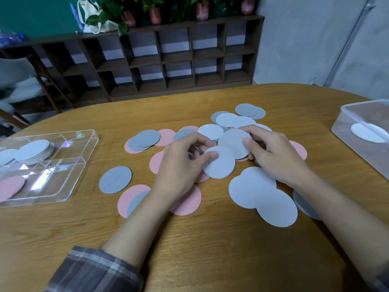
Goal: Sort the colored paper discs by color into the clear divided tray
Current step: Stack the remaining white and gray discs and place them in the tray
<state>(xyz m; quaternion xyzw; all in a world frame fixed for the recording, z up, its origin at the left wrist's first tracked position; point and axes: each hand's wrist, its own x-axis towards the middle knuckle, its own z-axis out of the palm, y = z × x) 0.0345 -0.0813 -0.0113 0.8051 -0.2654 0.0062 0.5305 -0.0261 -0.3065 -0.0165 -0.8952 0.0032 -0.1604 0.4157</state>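
Note:
Pink, grey and pale blue-white paper discs lie scattered over the middle of the wooden table [189, 239]. My left hand [181, 163] pinches a pale disc [221, 165] between thumb and fingers. My right hand [271, 152] pinches another pale disc [233, 142] that overlaps the first. The clear divided tray [69, 182] stands at the left; a stack of pale discs [33, 152] fills one far compartment and pink discs [10, 186] lie in a near one. A lone grey disc [115, 179] lies between the tray and my left arm.
A clear plastic box [357, 114] holding a white disc [368, 133] sits at the table's right edge. A dark cubby shelf [168, 60] with potted plants stands behind the table, and a chair [21, 85] is at the far left.

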